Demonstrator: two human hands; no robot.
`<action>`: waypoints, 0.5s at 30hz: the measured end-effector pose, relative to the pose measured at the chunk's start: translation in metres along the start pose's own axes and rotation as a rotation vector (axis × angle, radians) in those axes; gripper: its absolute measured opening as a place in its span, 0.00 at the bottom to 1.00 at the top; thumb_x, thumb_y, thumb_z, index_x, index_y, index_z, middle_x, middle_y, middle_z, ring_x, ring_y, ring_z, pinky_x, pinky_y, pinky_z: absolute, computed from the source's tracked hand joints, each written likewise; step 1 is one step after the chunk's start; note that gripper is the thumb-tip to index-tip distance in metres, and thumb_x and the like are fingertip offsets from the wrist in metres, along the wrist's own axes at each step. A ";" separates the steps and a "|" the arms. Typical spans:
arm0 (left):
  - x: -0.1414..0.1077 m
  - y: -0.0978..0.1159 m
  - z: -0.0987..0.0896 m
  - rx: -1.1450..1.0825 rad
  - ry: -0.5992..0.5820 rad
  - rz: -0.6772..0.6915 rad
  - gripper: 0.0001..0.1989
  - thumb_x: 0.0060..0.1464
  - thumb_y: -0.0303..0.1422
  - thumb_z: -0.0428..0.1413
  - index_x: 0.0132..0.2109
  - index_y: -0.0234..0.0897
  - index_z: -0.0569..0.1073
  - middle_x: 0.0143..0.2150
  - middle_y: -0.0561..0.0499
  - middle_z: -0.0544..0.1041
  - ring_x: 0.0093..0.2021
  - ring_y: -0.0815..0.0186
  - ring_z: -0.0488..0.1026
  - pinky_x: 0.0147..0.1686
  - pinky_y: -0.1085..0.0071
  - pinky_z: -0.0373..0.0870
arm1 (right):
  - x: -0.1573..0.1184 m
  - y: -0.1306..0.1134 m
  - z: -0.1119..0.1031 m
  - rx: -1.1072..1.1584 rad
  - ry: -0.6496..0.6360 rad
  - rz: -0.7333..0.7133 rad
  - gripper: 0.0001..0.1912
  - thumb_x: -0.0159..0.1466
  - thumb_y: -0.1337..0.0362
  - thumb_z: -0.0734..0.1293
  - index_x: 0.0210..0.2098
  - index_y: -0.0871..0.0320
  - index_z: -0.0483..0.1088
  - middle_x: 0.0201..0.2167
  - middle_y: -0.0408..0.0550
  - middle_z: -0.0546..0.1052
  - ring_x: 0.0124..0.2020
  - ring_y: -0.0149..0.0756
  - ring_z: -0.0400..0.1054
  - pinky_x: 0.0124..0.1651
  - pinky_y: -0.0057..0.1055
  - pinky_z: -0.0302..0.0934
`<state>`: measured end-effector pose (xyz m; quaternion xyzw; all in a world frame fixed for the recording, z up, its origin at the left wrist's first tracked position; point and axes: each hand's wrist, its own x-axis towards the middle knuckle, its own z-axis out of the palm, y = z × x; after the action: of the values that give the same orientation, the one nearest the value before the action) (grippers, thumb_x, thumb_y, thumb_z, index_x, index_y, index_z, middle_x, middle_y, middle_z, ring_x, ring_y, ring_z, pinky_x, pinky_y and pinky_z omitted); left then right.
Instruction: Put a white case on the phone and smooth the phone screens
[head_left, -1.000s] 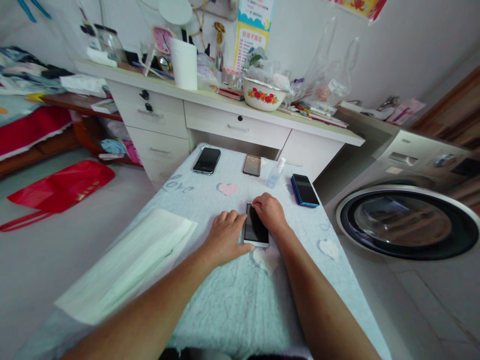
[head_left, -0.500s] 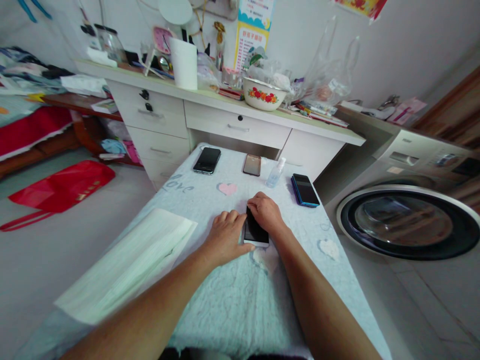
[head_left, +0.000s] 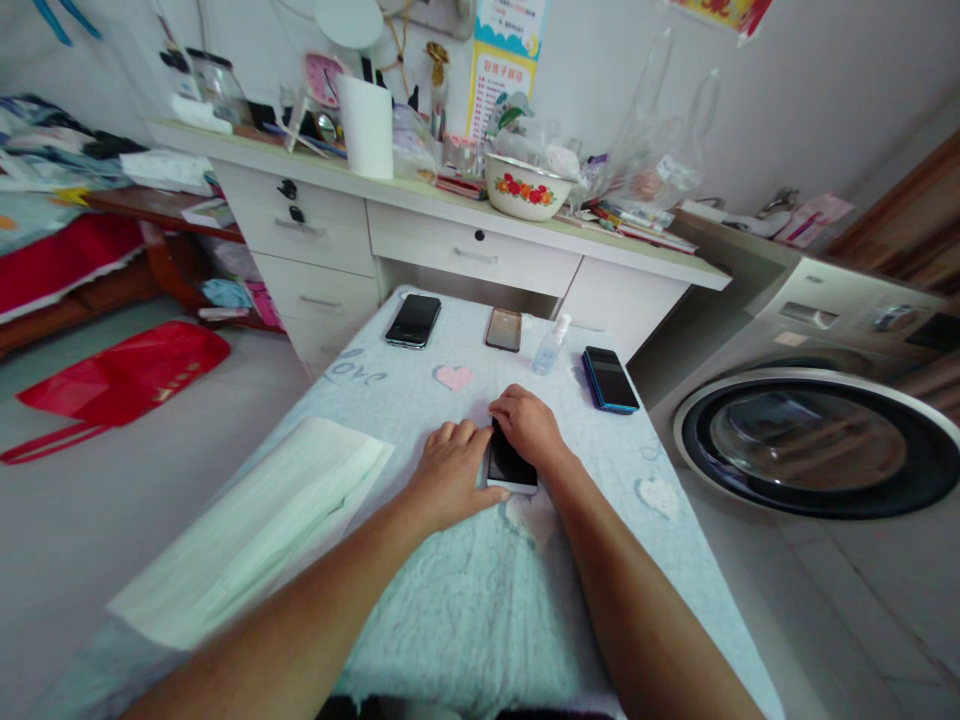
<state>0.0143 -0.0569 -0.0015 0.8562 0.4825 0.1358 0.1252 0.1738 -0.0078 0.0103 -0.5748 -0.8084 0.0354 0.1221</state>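
Note:
A smartphone (head_left: 513,466) with a dark screen and a white lower border lies face up on the cloth-covered table. My left hand (head_left: 451,470) grips its left side, thumb along the bottom edge and fingers at the upper left. Over the phone's upper part, my right hand (head_left: 525,424) is closed with bunched fingertips pressed to the screen. Whatever those fingers may hold is hidden. Beyond the hands stand a clear spray bottle (head_left: 551,348) and a brown phone case (head_left: 503,329). Another black phone (head_left: 415,321) lies at the far left, and a blue-edged phone (head_left: 610,380) at the right.
Folded pale paper or cloth (head_left: 262,530) lies along the table's left side. Behind the table, a white desk (head_left: 480,245) carries a flowered bowl (head_left: 528,188) and a paper roll (head_left: 365,128). A washing machine (head_left: 817,310) stands right; a red bag (head_left: 124,375) lies on the floor.
My right hand has slid slightly left across the phone's top, toward its upper left corner. My left hand and the phone stay in place.

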 end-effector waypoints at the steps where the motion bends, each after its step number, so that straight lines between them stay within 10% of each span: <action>1: 0.000 0.000 0.000 0.000 0.003 0.003 0.30 0.44 0.50 0.58 0.51 0.41 0.64 0.48 0.46 0.66 0.49 0.53 0.61 0.48 0.59 0.59 | 0.000 0.000 0.000 0.003 0.003 -0.005 0.12 0.65 0.65 0.59 0.38 0.54 0.75 0.38 0.46 0.71 0.38 0.32 0.65 0.39 0.25 0.54; 15: 0.000 -0.002 0.002 -0.004 0.023 0.030 0.29 0.44 0.51 0.57 0.49 0.39 0.64 0.47 0.46 0.66 0.48 0.54 0.61 0.47 0.59 0.58 | -0.009 0.001 -0.008 0.086 -0.087 -0.086 0.11 0.63 0.68 0.60 0.37 0.55 0.76 0.34 0.46 0.72 0.37 0.31 0.66 0.41 0.24 0.55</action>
<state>0.0133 -0.0561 -0.0044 0.8616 0.4705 0.1483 0.1193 0.1794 -0.0169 0.0164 -0.5316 -0.8347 0.0897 0.1127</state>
